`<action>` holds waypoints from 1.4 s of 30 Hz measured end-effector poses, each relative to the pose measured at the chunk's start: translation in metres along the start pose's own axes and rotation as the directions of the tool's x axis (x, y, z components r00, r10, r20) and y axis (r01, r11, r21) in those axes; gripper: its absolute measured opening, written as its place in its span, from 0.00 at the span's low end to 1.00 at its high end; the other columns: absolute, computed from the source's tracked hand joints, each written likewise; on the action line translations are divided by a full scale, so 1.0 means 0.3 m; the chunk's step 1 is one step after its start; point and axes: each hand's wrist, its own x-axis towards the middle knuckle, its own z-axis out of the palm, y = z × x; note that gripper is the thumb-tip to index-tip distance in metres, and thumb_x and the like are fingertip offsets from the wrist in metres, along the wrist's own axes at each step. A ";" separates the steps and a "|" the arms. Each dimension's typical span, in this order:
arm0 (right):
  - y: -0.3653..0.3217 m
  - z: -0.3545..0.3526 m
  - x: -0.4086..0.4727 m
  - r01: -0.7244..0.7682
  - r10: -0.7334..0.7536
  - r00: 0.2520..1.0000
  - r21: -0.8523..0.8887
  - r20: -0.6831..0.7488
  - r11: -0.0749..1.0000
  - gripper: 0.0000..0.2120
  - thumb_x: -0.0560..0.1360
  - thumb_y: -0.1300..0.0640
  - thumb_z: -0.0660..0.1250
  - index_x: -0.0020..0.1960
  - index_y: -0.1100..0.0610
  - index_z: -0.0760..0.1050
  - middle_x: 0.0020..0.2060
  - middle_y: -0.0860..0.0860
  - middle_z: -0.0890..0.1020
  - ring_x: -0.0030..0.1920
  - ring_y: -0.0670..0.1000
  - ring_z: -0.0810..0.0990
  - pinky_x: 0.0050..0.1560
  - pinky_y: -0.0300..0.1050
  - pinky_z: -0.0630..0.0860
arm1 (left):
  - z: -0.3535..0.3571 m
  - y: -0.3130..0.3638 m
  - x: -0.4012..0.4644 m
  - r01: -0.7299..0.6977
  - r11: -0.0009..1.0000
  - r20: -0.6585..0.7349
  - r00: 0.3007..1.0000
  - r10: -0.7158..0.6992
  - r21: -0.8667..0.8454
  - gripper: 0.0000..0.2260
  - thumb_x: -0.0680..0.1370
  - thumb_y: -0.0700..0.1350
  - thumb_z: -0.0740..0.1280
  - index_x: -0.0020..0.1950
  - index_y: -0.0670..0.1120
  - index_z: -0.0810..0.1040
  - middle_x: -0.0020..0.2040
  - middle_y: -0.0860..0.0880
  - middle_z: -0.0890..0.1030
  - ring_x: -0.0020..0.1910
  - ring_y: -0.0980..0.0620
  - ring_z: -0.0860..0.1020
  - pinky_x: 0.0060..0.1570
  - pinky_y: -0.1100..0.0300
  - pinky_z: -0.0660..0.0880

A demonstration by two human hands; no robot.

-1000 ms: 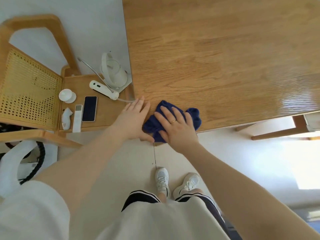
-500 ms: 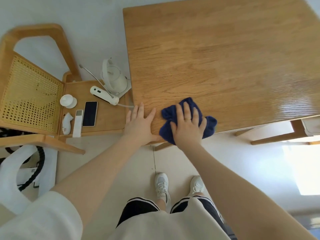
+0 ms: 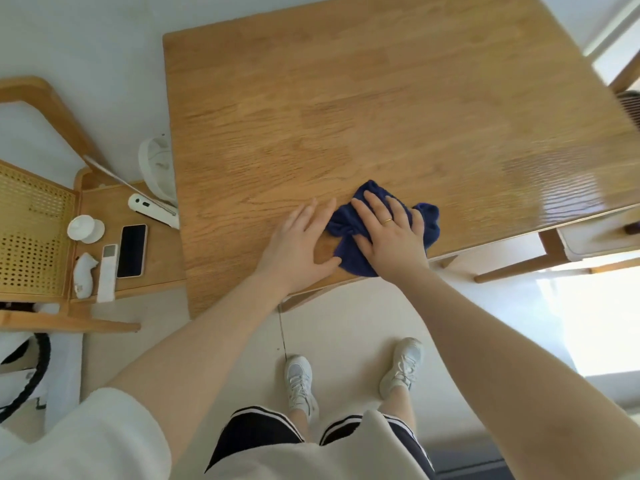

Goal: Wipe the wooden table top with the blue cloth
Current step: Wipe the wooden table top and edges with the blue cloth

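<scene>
Wooden tabletop [image 3: 381,109] mostly unwiped, apparently; our right hand [image 3: 389,233] presses the blue cloth [image 3: 429,223] flat, left hand [image 3: 298,244] splayed empty; next, sweep farther.

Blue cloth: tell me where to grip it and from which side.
Grip the bunched fold of the blue cloth just left of the right hand, coming from above: it lies crumpled flat on the table top, so only raised folds give fingers purchase.

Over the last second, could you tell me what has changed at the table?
The right hand slid the blue cloth rightward along the near edge of the table; the left hand followed, flat on the wood. The right palm stays pressed on the cloth.
</scene>
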 end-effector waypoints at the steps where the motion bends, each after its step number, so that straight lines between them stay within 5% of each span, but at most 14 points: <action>1: 0.065 -0.011 0.008 -0.025 0.025 1.000 -0.001 0.004 1.000 0.24 0.75 0.43 0.52 0.70 0.48 0.66 0.68 0.50 0.72 0.67 0.59 0.70 0.61 0.63 0.64 | 0.012 0.046 0.029 -0.002 1.000 0.011 1.000 0.002 0.013 0.41 0.73 0.62 0.65 0.77 0.56 0.43 0.78 0.49 0.47 0.77 0.49 0.46 0.73 0.52 0.49; 6: 0.396 -0.073 0.027 -0.147 0.147 0.989 0.010 0.034 0.989 0.27 0.75 0.42 0.47 0.71 0.47 0.64 0.71 0.50 0.68 0.71 0.58 0.64 0.65 0.63 0.57 | 0.061 0.272 0.198 0.067 0.990 0.138 0.987 -0.084 0.121 0.42 0.72 0.67 0.60 0.77 0.50 0.46 0.77 0.46 0.39 0.76 0.48 0.41 0.73 0.51 0.44; 13: 0.862 -0.161 0.025 -0.301 0.301 0.953 0.004 0.018 0.954 0.30 0.73 0.39 0.44 0.73 0.47 0.60 0.73 0.48 0.63 0.73 0.57 0.59 0.67 0.60 0.53 | 0.118 0.529 0.396 0.060 0.987 0.142 0.986 -0.082 0.148 0.43 0.71 0.67 0.62 0.77 0.53 0.45 0.77 0.46 0.38 0.76 0.46 0.41 0.73 0.51 0.43; 17: 1.077 -0.208 0.025 -0.420 0.417 0.906 0.017 0.074 0.908 0.24 0.79 0.43 0.51 0.74 0.46 0.55 0.75 0.47 0.56 0.74 0.55 0.53 0.69 0.61 0.49 | 0.168 0.638 0.459 0.055 0.979 0.153 0.985 -0.086 0.198 0.42 0.70 0.69 0.60 0.77 0.56 0.44 0.78 0.46 0.41 0.76 0.46 0.43 0.73 0.50 0.41; 21: 1.068 -0.217 0.009 -0.421 0.417 0.903 0.014 0.098 0.907 0.25 0.79 0.43 0.52 0.74 0.46 0.54 0.76 0.48 0.56 0.74 0.56 0.53 0.69 0.62 0.50 | 0.197 0.705 0.482 0.106 0.956 0.138 0.979 -0.148 0.272 0.42 0.71 0.70 0.58 0.76 0.57 0.42 0.78 0.43 0.44 0.76 0.43 0.45 0.73 0.48 0.45; 25: 0.992 -0.202 -0.067 -0.238 0.237 0.968 0.003 0.085 0.971 0.27 0.74 0.42 0.50 0.71 0.48 0.64 0.71 0.50 0.67 0.70 0.58 0.65 0.63 0.65 0.60 | 0.207 0.730 0.502 0.124 0.923 0.128 0.975 -0.182 0.365 0.43 0.71 0.69 0.59 0.76 0.55 0.41 0.77 0.40 0.47 0.75 0.40 0.48 0.72 0.46 0.50; 29: 1.112 -0.202 -0.051 -0.067 0.068 0.993 -0.013 0.093 0.998 0.26 0.74 0.41 0.50 0.71 0.46 0.64 0.71 0.49 0.67 0.70 0.59 0.65 0.63 0.60 0.59 | 0.209 0.732 0.514 0.138 0.911 0.154 0.965 -0.212 0.390 0.43 0.70 0.69 0.59 0.77 0.55 0.42 0.77 0.40 0.46 0.75 0.40 0.47 0.72 0.46 0.50; 37: 1.204 -0.225 0.017 -0.383 0.382 0.922 -0.004 0.063 0.924 0.27 0.75 0.43 0.49 0.73 0.46 0.59 0.74 0.48 0.60 0.73 0.57 0.57 0.67 0.62 0.51 | 0.218 0.728 0.509 0.154 0.916 0.125 0.969 -0.213 0.369 0.43 0.70 0.69 0.59 0.77 0.55 0.42 0.77 0.41 0.45 0.75 0.39 0.46 0.72 0.45 0.51; 42: 0.905 -0.193 -0.015 -0.221 0.221 0.969 -0.009 0.110 0.975 0.25 0.75 0.45 0.52 0.72 0.47 0.62 0.73 0.49 0.65 0.71 0.58 0.63 0.65 0.65 0.58 | 0.196 0.707 0.498 0.130 0.956 0.129 0.977 -0.168 0.262 0.45 0.69 0.68 0.64 0.77 0.53 0.44 0.77 0.44 0.47 0.76 0.43 0.46 0.72 0.47 0.50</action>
